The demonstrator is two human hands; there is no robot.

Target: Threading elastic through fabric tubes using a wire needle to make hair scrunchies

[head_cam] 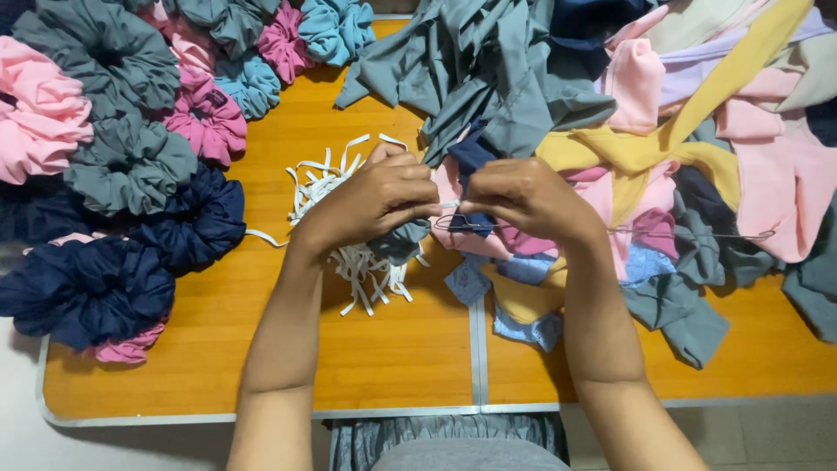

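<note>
A grey fabric tube (403, 240) over the table (410, 349) is pinched shut-fingered by the left hand (379, 196), a thin wire threader (488, 225) is gripped by the right hand (523, 196), finished scrunchies (131, 166) are heaped left, while many fabric strips (680, 131) and cut white elastics (353, 262) remain unused.

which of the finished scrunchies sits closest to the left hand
The dark navy scrunchie, at the right edge of the pile, lies nearest the left hand; the pink, grey and teal ones sit farther away.
</note>
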